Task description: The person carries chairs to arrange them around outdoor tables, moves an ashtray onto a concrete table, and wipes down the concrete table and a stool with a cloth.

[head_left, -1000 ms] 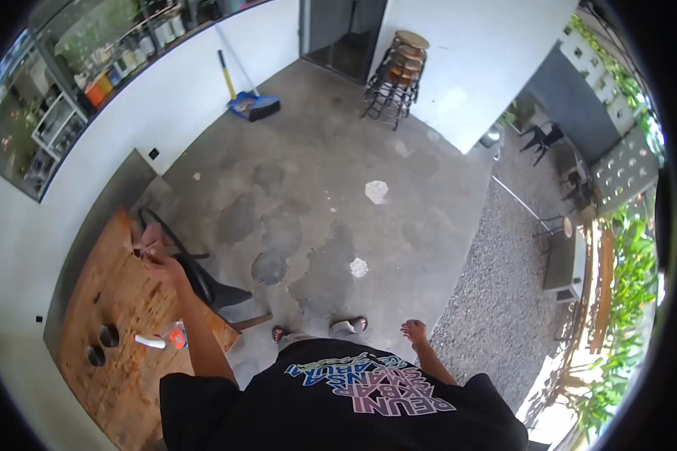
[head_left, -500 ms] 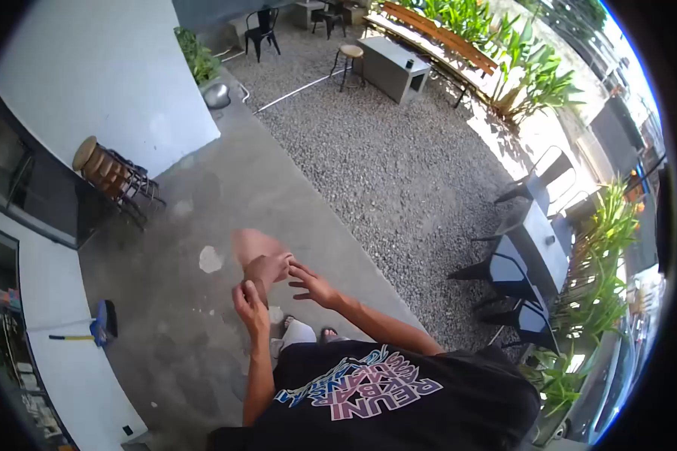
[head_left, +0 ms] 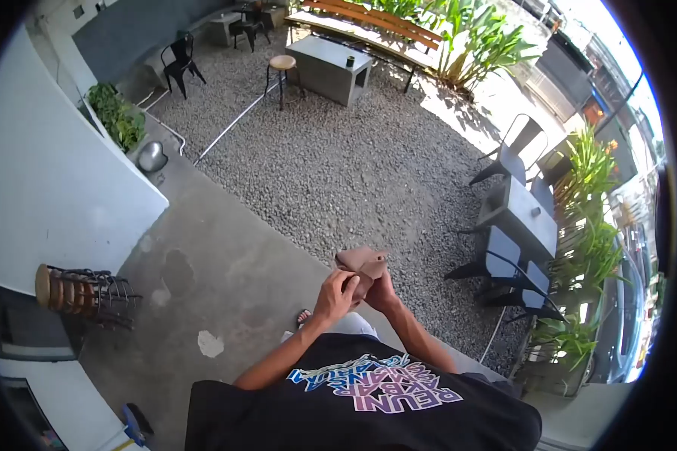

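On my feed, the left hand (head_left: pixel 334 298) and right hand (head_left: pixel 383 292), fingers curled in, grip a brown cloth (head_left: pixel 366 263) beyond the T-shirt (head_left: pixel 278 421). Outward, I see the concrete floor (head_left: pixel 226 263) edge, then broad gravel (head_left: pixel 338 180) reaching metal chairs (head_left: pixel 502 253).

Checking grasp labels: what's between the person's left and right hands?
Head view: a brown cloth, between left hand and right hand, touching both.

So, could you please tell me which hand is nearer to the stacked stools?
The left hand, on the side toward the stools; the right hand is farther, beyond it. Neither touches them.
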{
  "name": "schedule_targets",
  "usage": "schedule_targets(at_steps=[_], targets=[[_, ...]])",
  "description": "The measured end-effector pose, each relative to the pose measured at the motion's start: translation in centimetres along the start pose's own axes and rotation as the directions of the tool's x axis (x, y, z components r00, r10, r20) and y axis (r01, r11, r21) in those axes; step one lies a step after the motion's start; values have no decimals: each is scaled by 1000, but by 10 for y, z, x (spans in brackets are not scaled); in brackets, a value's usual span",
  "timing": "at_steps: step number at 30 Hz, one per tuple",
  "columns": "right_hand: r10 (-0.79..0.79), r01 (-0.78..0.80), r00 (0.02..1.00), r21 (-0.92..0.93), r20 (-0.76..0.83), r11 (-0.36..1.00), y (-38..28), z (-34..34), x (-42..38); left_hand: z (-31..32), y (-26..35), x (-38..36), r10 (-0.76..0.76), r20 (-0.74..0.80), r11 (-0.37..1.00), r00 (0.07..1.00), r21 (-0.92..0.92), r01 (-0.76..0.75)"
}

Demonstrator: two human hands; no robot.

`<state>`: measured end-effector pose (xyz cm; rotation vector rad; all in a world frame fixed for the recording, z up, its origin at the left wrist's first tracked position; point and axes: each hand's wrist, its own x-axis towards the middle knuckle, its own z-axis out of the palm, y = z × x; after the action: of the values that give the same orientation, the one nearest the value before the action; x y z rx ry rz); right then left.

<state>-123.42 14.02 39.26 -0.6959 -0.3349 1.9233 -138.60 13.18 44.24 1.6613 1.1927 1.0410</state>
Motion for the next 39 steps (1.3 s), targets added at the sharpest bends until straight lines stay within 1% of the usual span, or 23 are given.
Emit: schedule_targets(at_steps=[3,5,6,8,9,10,11,12,13,14,15,16,19,21,22,23,25,26,29,30,34,38,39], targets=[[115,-128,950,-26,-292,991,0,-80,56,-4,-7,82,-48,60,997,997,70,44],[-71,-6,973,327,222,945,-1,-98,87,3,-12,134,-44,103,997,994,67,38],[-71,-3,977,347,200,938,-1,-100,99,8,-18,155,-32,121,998,992,58,25],[-127,155,978,173,-163,973,-30,-50,126,16,-34,194,-94,222,995,971,65,82],[-80,107,993,394,-84,913,-49,-33,141,22,-45,212,-165,275,986,947,19,166],[-85,110,993,404,-80,908,-58,-41,166,26,-57,226,-236,334,966,913,-21,258],[-124,184,975,356,-187,916,-71,-54,196,35,-84,239,-324,363,922,874,-88,378],[-167,257,943,310,-288,916,-81,-64,229,45,-116,248,-238,262,949,935,-144,282],[-9,75,977,302,-212,950,-93,-79,246,37,-121,268,-378,324,844,867,-264,467],[-4,14,987,61,-161,998,-118,-60,265,28,-123,283,-503,397,679,768,-368,635],[1,-21,994,-188,-108,982,-145,-38,283,19,-122,302,-560,392,579,730,-445,684],[-27,-7,987,-214,-159,977,-179,16,296,8,-121,323,-590,353,588,726,-428,686],[149,-136,957,69,-250,988,-215,36,352,-14,-121,393,-635,247,600,732,-440,668],[304,-291,952,203,-34,935,-236,19,393,-15,-146,433,-594,199,643,779,-465,609],[349,-393,912,216,216,894,-240,-1,423,-9,-170,450,-579,202,658,789,-455,600],[360,-373,925,112,120,921,-247,7,449,-4,-204,468,-542,177,699,821,-446,558],[307,-308,951,-34,-43,951,-247,-10,520,7,-247,522,-457,82,788,885,-425,446],[299,-304,952,-83,-67,949,-255,-9,550,4,-254,557,-403,45,896,914,-185,404],[238,-230,969,-107,66,967,-269,-55,658,14,-342,645,-24,136,990,990,143,5],[228,-217,969,-114,96,970,-292,-61,692,26,-364,688,-119,136,993,983,38,115],[-4,9,999,-166,33,986,-349,-112,793,56,-384,865,36,527,896,849,359,-261],[-85,59,993,-269,-86,961,-441,-154,861,103,-392,991,-18,709,801,705,432,-414],[-186,145,980,-404,-64,903,-458,-172,884,81,-360,1002,102,549,994,830,-33,-101]])
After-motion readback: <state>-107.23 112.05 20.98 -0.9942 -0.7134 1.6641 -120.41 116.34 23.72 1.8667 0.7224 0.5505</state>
